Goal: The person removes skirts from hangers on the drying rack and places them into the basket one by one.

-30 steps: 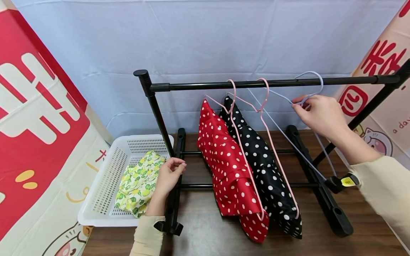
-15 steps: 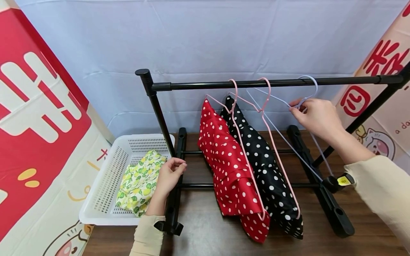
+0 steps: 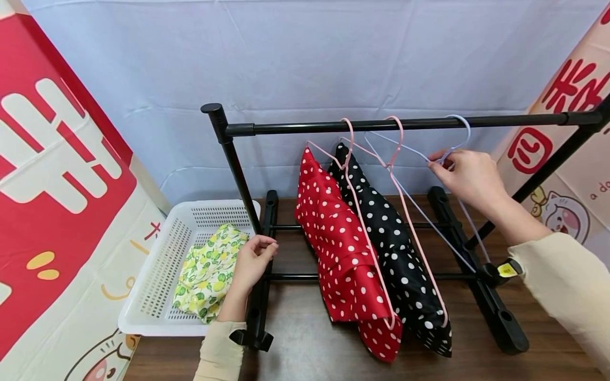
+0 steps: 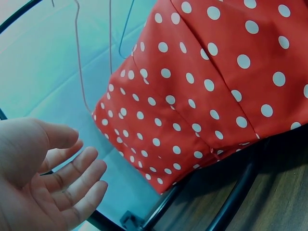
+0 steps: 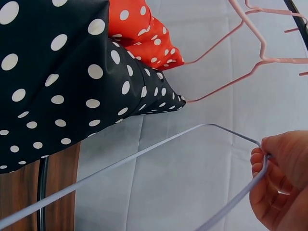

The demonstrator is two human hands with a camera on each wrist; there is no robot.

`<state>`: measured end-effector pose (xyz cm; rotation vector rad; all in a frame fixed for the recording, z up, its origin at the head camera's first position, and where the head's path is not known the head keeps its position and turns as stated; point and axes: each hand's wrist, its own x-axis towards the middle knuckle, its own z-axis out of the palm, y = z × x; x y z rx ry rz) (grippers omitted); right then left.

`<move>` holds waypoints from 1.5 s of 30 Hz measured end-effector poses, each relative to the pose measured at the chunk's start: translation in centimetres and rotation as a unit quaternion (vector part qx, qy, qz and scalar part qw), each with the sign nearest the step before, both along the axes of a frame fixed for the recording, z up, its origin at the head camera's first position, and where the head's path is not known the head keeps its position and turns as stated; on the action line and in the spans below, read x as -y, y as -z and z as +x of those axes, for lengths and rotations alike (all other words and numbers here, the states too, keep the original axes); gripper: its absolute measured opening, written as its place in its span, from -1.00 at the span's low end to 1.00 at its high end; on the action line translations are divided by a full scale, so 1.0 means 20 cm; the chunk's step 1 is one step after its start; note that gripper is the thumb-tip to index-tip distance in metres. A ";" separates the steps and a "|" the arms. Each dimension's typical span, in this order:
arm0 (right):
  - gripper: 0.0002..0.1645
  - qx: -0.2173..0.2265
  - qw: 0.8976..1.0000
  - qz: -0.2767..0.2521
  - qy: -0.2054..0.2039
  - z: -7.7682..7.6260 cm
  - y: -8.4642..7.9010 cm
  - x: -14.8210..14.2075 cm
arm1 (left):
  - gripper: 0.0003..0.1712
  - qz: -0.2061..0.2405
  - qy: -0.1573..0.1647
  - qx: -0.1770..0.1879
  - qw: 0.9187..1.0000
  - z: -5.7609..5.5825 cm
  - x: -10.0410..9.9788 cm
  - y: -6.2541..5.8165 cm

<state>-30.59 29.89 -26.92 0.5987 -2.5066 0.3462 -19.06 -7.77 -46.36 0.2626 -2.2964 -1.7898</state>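
Note:
My right hand [image 3: 472, 177] pinches a light lilac hanger [image 3: 469, 130] between thumb and fingers, just under its hook. That hook is over the black rail [image 3: 305, 127], and in the right wrist view the bare hanger [image 5: 134, 156] carries no garment. To its left hang a red polka-dot garment [image 3: 338, 238] and a black polka-dot garment [image 3: 395, 248], each on a pink hanger. My left hand [image 3: 252, 264] is beside the rack's left post, holding nothing; in the left wrist view its fingers [image 4: 77, 178] are relaxed and bent slightly.
A white perforated basket [image 3: 138, 296] stands at the left with a folded lemon-print cloth [image 3: 209, 275] inside. The rack's black feet [image 3: 495, 312] rest on a brown wood-grain table [image 3: 295, 338]. A pale cloth backdrop [image 3: 305, 58] hangs behind, with printed panels at both sides.
My right hand has shifted a little left with the lilac hanger, whose hook has come lower and left on the rail. The left hand and the hung garments have stayed put.

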 end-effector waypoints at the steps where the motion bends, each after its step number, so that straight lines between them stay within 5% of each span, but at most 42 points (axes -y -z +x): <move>1: -0.71 0.001 1.000 -0.001 0.002 0.00 0.00 0.00 | -0.88 0.002 0.001 0.001 1.000 0.00 0.00 0.00; 10: -0.73 0.014 1.000 -0.011 0.025 0.00 0.00 0.02 | -0.86 -0.006 0.005 0.004 1.000 0.09 -0.05 -0.17; 37: -0.61 0.052 0.996 -0.063 0.044 0.04 0.03 0.00 | -0.87 -0.002 0.013 0.006 1.000 0.08 -0.02 -0.16; 45: -0.56 0.052 0.995 -0.072 0.050 0.10 0.01 -0.02 | -0.90 -0.001 0.015 0.010 1.000 0.01 0.04 -0.02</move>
